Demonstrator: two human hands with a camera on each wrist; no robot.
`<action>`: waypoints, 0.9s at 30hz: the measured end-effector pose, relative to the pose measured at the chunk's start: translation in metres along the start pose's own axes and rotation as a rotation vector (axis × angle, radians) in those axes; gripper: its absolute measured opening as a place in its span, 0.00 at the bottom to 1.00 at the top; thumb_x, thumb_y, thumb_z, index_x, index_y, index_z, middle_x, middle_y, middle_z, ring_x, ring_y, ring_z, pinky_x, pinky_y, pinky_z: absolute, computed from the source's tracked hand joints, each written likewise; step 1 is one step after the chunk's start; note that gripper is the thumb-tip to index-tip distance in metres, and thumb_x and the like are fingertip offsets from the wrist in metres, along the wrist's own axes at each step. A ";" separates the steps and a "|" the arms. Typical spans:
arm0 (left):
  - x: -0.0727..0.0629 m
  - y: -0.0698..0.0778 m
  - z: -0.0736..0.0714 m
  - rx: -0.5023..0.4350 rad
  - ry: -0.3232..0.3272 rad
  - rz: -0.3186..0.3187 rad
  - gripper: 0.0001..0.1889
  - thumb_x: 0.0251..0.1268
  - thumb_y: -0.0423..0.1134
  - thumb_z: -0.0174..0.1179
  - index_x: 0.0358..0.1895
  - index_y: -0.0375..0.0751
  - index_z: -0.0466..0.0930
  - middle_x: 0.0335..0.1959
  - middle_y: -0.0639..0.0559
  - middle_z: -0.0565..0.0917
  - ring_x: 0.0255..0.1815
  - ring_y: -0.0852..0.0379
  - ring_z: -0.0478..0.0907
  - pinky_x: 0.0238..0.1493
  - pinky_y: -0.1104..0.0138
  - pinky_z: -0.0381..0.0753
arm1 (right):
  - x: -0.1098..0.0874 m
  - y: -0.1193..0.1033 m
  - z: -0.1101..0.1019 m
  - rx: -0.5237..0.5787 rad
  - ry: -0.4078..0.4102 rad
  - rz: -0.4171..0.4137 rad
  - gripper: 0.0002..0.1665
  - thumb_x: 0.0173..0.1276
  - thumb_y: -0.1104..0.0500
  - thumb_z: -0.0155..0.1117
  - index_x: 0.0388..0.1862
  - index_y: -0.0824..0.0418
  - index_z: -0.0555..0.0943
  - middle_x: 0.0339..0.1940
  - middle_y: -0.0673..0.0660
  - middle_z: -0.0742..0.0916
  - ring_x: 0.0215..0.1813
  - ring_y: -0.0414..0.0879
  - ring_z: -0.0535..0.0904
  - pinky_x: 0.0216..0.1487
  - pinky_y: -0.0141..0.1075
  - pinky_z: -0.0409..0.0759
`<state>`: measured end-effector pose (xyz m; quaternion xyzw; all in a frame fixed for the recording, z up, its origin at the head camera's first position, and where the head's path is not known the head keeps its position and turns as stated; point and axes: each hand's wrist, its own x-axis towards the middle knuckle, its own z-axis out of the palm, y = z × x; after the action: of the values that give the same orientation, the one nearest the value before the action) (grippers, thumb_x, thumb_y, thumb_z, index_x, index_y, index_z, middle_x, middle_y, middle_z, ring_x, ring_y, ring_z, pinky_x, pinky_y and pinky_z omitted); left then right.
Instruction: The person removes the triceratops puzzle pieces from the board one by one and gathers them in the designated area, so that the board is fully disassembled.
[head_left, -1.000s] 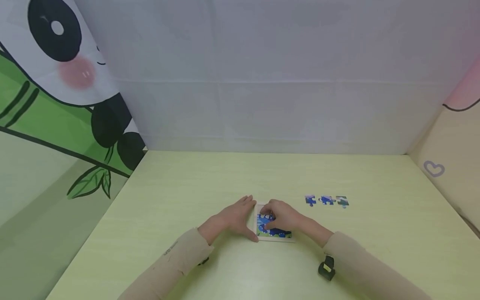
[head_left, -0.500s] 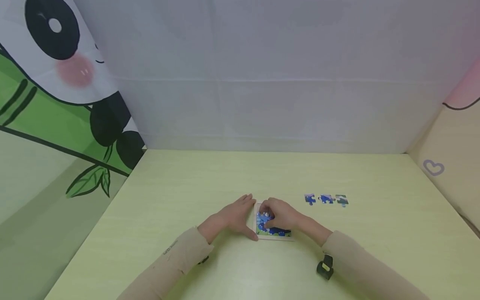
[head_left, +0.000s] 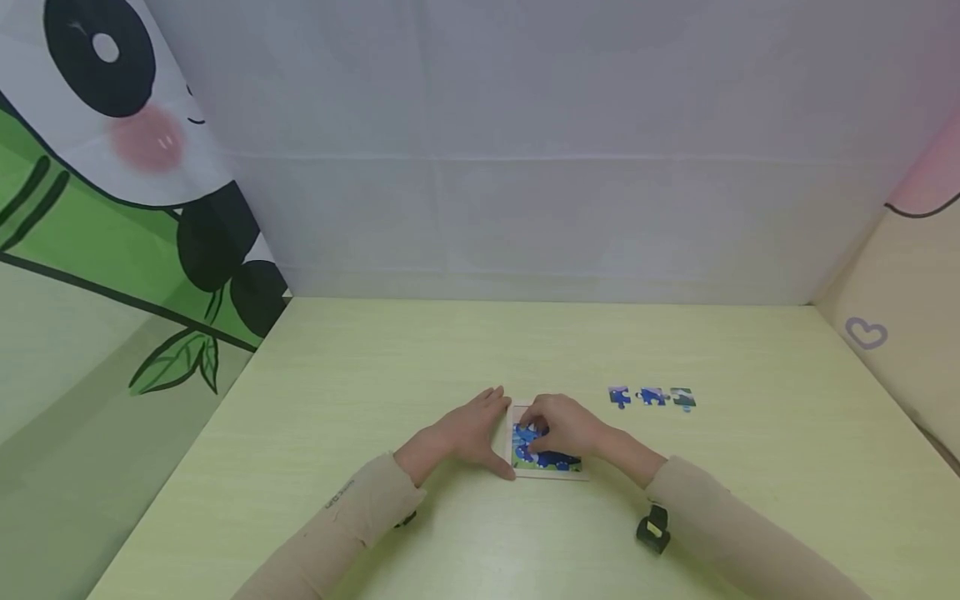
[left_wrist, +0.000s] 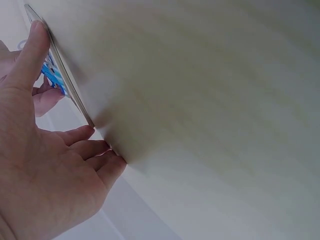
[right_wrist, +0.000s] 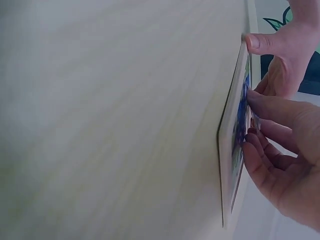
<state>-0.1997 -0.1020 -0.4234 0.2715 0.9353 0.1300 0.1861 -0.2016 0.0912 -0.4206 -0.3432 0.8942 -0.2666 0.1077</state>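
Note:
A small jigsaw puzzle tray (head_left: pixel 550 477) with a pale frame lies on the table, its picture showing a blue creature over green. My left hand (head_left: pixel 471 433) rests along the tray's left side, thumb at the near corner and fingers spread toward the far one. My right hand (head_left: pixel 570 425) is over the tray's upper part, thumb and fingertips bent together. In the right wrist view a thin puzzle piece (right_wrist: pixel 256 122) shows between those fingertips, mostly hidden by them. The right hand covers part of the picture.
Right of the tray, three loose puzzle pieces (head_left: pixel 652 397) lie in a row on the pale yellow table (head_left: pixel 420 350). A white wall panel (head_left: pixel 555 225) stands behind the table. A black wrist device (head_left: pixel 654 531) hangs by the right sleeve.
Both hands keep nearly the same places on the tray. The right fingers shift only slightly over the picture, and the whole head view drifts a little upward.

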 end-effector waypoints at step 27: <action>0.001 0.003 -0.001 0.014 -0.014 -0.038 0.59 0.33 0.64 0.69 0.70 0.37 0.50 0.72 0.43 0.47 0.72 0.49 0.42 0.70 0.57 0.50 | -0.033 0.025 -0.031 0.077 0.014 0.110 0.18 0.51 0.63 0.70 0.44 0.62 0.82 0.35 0.48 0.81 0.37 0.42 0.75 0.39 0.34 0.77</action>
<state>-0.1989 -0.0988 -0.4219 0.2556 0.9399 0.1180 0.1930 -0.2029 0.1413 -0.4081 -0.2875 0.9014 -0.2969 0.1291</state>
